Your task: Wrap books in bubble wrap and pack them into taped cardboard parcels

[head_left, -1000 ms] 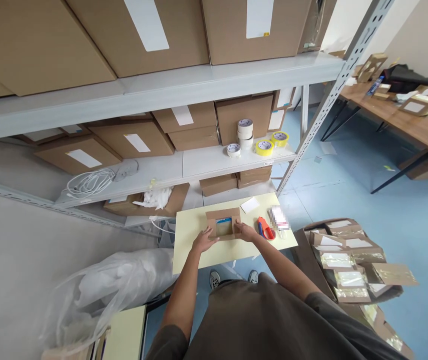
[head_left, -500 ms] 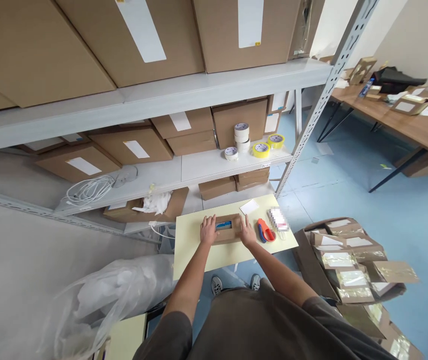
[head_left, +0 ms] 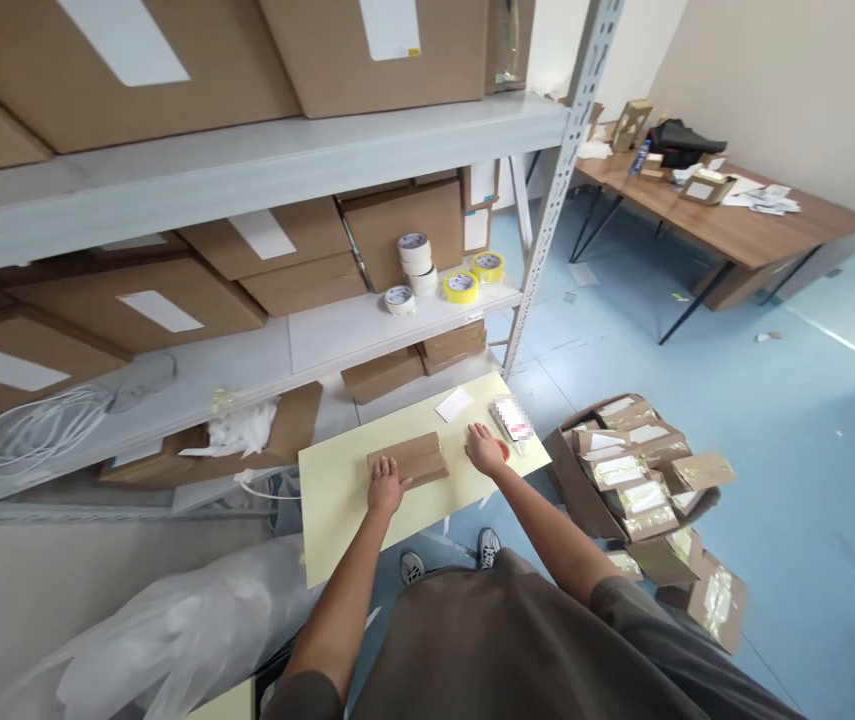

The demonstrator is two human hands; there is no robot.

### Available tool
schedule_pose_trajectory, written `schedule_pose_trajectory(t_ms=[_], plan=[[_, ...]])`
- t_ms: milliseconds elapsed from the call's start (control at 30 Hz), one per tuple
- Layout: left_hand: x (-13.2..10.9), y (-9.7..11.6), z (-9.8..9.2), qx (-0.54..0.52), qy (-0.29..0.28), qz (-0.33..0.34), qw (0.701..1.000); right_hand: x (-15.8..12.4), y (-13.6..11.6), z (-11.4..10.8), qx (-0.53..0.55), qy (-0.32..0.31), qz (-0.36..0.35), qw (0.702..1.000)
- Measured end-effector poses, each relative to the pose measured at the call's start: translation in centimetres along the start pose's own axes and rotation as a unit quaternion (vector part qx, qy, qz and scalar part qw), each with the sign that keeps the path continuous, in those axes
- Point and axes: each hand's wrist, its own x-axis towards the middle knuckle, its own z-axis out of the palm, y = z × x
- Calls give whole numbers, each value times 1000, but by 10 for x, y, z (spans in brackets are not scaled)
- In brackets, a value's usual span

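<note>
A small closed cardboard box (head_left: 421, 458) lies on the pale yellow tabletop (head_left: 337, 520). My left hand (head_left: 388, 487) rests on its left end, fingers stretched flat over the top flaps. To the right of the box, my right hand (head_left: 484, 450) is closed over a tape dispenser (head_left: 504, 450); only a red part of it shows, and the hand hides the rest. A white card (head_left: 454, 404) lies behind the box. Just beyond my right hand is a white item with a blurred face (head_left: 512, 418).
A metal shelf (head_left: 307, 345) behind the table carries large cartons, white tape rolls (head_left: 416, 262), yellow tape rolls (head_left: 461, 288) and a cable coil (head_left: 37, 430). An open carton of small boxes (head_left: 569, 470) stands on the floor at right. Plastic wrap (head_left: 194, 620) bulges at left.
The box's flaps, which showed a blue item through a gap, are now closed. My right hand has left the box and moved onto the tape dispenser. The view has turned right.
</note>
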Motion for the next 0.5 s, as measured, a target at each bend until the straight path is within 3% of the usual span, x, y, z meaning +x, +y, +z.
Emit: schedule_pose_trajectory(t_ms=[200, 500], plan=[[8, -9, 14, 28, -18, 16, 999, -1, 49, -24, 1, 52, 73, 996], [32, -20, 4, 31, -110, 9, 993, 11, 60, 10, -2, -60, 135, 989]])
